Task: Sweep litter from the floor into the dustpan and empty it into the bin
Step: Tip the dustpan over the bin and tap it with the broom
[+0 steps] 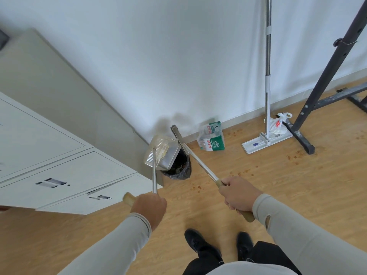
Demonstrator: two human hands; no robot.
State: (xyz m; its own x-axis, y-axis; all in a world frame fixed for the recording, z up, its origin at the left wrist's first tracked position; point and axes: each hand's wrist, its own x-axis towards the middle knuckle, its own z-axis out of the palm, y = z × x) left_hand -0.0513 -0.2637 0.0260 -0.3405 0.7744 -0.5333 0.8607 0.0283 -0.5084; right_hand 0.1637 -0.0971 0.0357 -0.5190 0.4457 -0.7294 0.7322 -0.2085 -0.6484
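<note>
Two hands were at work, each on a long metal handle. Left hand (148,207) was curled tight around the beige grip of the dustpan handle (154,175), fingers wrapped fully, back of the hand to the camera. Dustpan (161,153) was raised and tipped over the bin (179,168), its mouth at the bin's rim. Bin stood on the wooden floor (258,195) against the corner of a pale cabinet (65,165), lined with a black bag; some debris was visible inside. Right hand (239,193) gripped the broom handle (200,161), fingers closed around the beige grip. Broom head (176,132) was up near the wall, just beside the dustpan's far edge. Small orange-brown litter (241,172) lay scattered on the floor to the right of the bin. A pack of water bottles (211,138), a flat mop (266,138) and a white plastic bag (278,124) sat along the wall.
</note>
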